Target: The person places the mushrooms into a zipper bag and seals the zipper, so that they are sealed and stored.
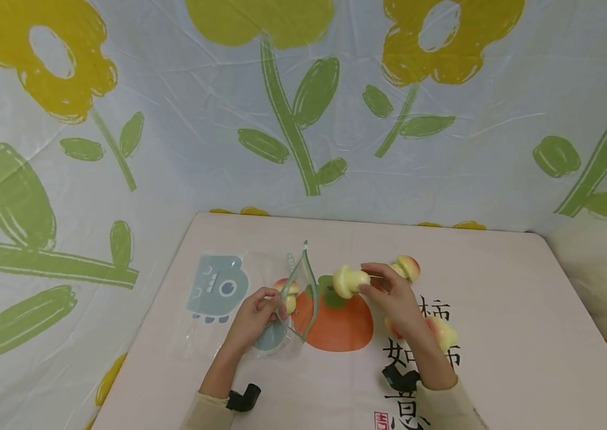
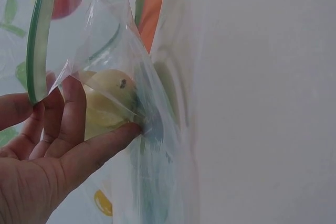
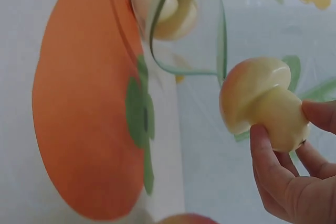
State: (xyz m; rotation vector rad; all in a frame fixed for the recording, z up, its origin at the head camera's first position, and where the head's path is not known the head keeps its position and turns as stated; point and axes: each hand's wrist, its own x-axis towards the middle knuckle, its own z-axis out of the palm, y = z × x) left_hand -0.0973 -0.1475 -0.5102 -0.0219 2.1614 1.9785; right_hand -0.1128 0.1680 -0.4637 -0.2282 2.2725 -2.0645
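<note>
My left hand (image 1: 253,316) pinches the edge of a clear zip bag (image 1: 219,286) with a blue cartoon print. The bag's green-edged mouth (image 3: 189,71) gapes toward the right. Inside lies a yellow toy mushroom (image 1: 290,303) with a reddish cap, seen through the plastic in the left wrist view as a pale stem (image 2: 107,95). Between thumb and fingertips, my right hand (image 1: 396,298) holds another toy mushroom (image 1: 350,282) by its stem. Its cap points left, a short way from the bag's mouth. The right wrist view shows that mushroom (image 3: 257,100) outside the bag.
One toy mushroom (image 1: 409,267) lies behind the right hand. Another mushroom (image 1: 444,333) lies right of the right forearm, with a reddish piece (image 1: 392,328) partly hidden at the forearm's left. The pale tabletop (image 1: 523,298) bears an orange persimmon print (image 1: 341,328); flowered cloth (image 1: 201,119) rises behind.
</note>
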